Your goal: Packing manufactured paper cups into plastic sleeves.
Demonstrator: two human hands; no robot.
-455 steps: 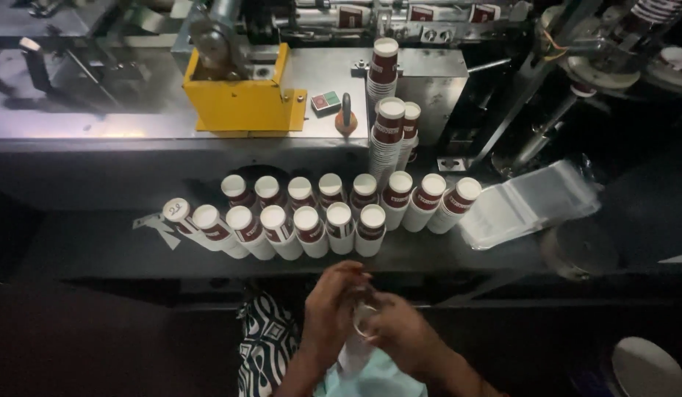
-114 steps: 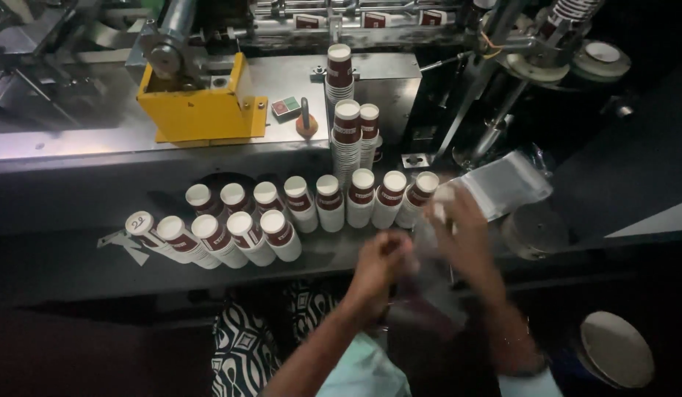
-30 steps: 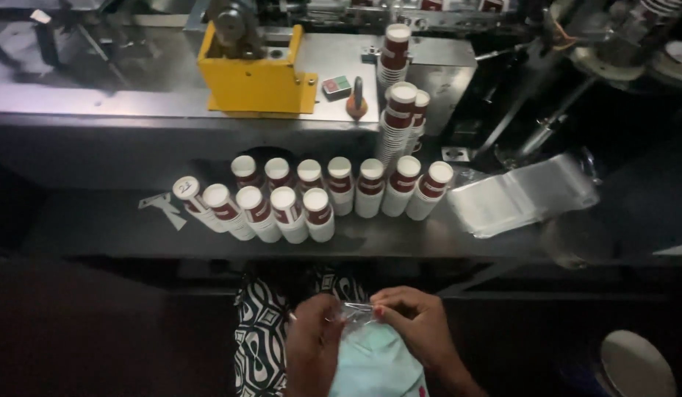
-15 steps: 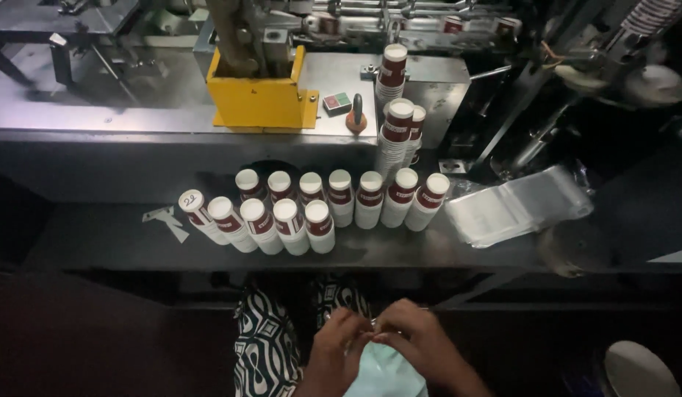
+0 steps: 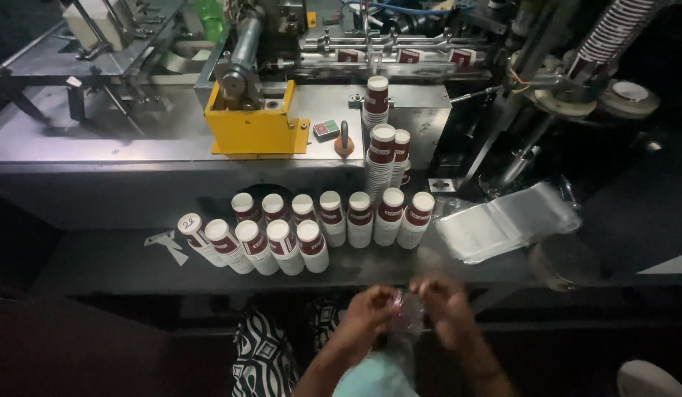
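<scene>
My left hand (image 5: 368,314) and my right hand (image 5: 442,309) meet low in the head view, both pinching the gathered neck of a clear plastic bag (image 5: 406,312). The bag hangs down toward my lap over something pale blue-green (image 5: 374,378); its contents are blurred. Just beyond my hands, stacks of white paper cups with dark red bands (image 5: 315,228) stand in two rows on the metal shelf (image 5: 98,261).
A pile of flat clear plastic bags (image 5: 506,220) lies at the shelf's right end. Taller cup stacks (image 5: 381,151) rise on the machine deck beside a yellow housing (image 5: 256,129). A small matchbox-like packet (image 5: 325,129) sits there. Machine parts crowd the back and right.
My hands have lifted the bag's neck up from my lap toward the shelf edge. The second cup row has several stacks fewer than fifteen seconds ago.
</scene>
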